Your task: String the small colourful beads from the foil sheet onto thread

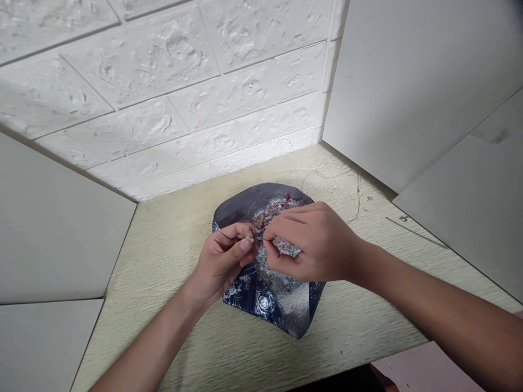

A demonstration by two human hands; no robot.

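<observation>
Over a dark blue patterned cloth tray (261, 196) my two hands meet close together. My left hand (229, 256) pinches a small pale bead (249, 239) between thumb and forefinger. Just to its right, my right hand (306, 239) is closed in a pinch, its fingertips beside the bead. A thin strand seems to run between the two hands, too fine to make out fully. Beneath them lies a heap of small beads (265, 269), white, red and mixed colours, partly hidden by my right hand.
The tray rests on a pale wood-grain tabletop (163, 305). Behind it rises a white brick-pattern wall (183, 109), with white panels (53, 228) on both sides. Loose thin threads (335, 174) lie at the back right, and a thin grey strip (417, 233) lies near the right edge.
</observation>
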